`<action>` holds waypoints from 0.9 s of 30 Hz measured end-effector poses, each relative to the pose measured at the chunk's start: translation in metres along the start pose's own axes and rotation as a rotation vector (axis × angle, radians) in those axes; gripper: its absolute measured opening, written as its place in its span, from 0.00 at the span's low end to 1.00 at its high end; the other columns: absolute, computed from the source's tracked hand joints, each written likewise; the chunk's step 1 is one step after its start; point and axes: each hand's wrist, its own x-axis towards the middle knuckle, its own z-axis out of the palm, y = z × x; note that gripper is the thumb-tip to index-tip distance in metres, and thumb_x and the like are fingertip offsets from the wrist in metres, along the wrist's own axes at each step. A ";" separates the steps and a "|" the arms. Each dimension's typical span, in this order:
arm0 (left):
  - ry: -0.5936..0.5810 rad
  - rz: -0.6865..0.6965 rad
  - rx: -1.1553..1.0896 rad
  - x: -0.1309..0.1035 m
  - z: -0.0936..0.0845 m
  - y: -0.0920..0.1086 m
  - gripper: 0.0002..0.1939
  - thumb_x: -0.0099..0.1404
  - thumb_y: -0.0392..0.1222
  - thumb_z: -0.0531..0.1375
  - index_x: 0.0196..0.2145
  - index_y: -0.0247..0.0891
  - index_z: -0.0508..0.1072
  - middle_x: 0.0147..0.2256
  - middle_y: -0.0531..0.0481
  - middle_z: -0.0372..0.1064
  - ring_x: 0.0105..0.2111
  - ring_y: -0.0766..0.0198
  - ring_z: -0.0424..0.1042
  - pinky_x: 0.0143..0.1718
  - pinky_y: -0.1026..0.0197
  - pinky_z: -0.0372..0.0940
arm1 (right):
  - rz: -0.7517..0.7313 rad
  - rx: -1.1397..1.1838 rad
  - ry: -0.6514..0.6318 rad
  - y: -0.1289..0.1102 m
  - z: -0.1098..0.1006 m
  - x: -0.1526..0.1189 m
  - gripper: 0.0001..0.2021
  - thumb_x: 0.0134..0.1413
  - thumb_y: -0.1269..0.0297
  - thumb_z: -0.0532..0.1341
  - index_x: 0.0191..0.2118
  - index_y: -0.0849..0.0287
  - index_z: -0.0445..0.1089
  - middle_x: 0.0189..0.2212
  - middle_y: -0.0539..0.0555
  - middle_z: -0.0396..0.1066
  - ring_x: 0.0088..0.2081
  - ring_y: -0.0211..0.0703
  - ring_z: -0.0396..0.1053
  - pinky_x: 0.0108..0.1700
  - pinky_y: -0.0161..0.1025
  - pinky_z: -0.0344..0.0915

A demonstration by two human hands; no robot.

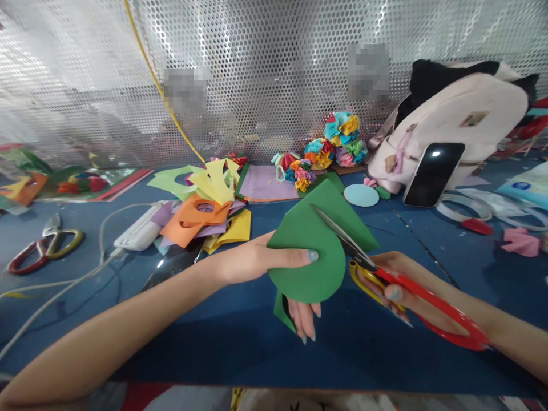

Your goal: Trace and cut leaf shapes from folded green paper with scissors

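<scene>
Pinching green paper mid-frame, the left hand is steadying it while scissors (one blade perhaps hidden) are pointing upper-left from the right hand's grip.

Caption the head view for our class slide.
Left hand holds green paper; right hand cuts it with scissors.

The table is deep blue, the paper plain green. The scissors show 1 red handle and 1 yellow; by the left edge I see a second pair, dark red and olive-gold. Toward the far edge sit multicoloured pompoms, a pale blue disc, a lilac sheet and a pinkish-white bag. Beyond, silvery mesh is dotted with holes.
</scene>
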 end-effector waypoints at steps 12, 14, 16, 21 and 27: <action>-0.079 -0.079 0.081 -0.001 -0.014 0.004 0.13 0.63 0.47 0.70 0.38 0.34 0.81 0.34 0.44 0.82 0.41 0.52 0.82 0.50 0.54 0.74 | -0.028 -0.031 -0.066 -0.004 0.000 0.005 0.30 0.55 0.30 0.61 0.29 0.55 0.57 0.20 0.43 0.55 0.17 0.30 0.55 0.16 0.30 0.57; -0.071 -0.081 0.088 -0.001 -0.014 0.005 0.14 0.63 0.48 0.70 0.38 0.34 0.81 0.35 0.43 0.83 0.41 0.52 0.82 0.50 0.54 0.74 | -0.037 -0.032 -0.064 -0.004 0.001 0.005 0.30 0.55 0.30 0.61 0.29 0.54 0.57 0.20 0.43 0.55 0.17 0.31 0.55 0.15 0.30 0.57; -0.064 -0.087 0.096 -0.001 -0.014 0.006 0.14 0.63 0.49 0.70 0.38 0.33 0.81 0.37 0.42 0.83 0.42 0.52 0.82 0.50 0.53 0.74 | -0.046 -0.025 -0.071 -0.003 0.001 0.006 0.29 0.56 0.31 0.60 0.29 0.54 0.57 0.20 0.43 0.55 0.17 0.31 0.55 0.15 0.30 0.57; -0.070 -0.086 0.096 -0.001 -0.016 0.004 0.14 0.63 0.48 0.69 0.38 0.33 0.81 0.36 0.42 0.83 0.42 0.51 0.82 0.50 0.53 0.74 | -0.031 -0.019 -0.071 0.002 -0.002 0.006 0.30 0.54 0.29 0.60 0.28 0.54 0.57 0.21 0.43 0.55 0.16 0.31 0.56 0.15 0.30 0.58; -0.113 -0.114 0.109 -0.002 -0.022 0.004 0.15 0.63 0.49 0.70 0.39 0.33 0.81 0.36 0.42 0.83 0.43 0.51 0.82 0.50 0.54 0.74 | -0.008 -0.026 -0.108 0.006 -0.006 0.003 0.30 0.54 0.30 0.61 0.28 0.55 0.57 0.21 0.43 0.55 0.16 0.29 0.54 0.15 0.29 0.54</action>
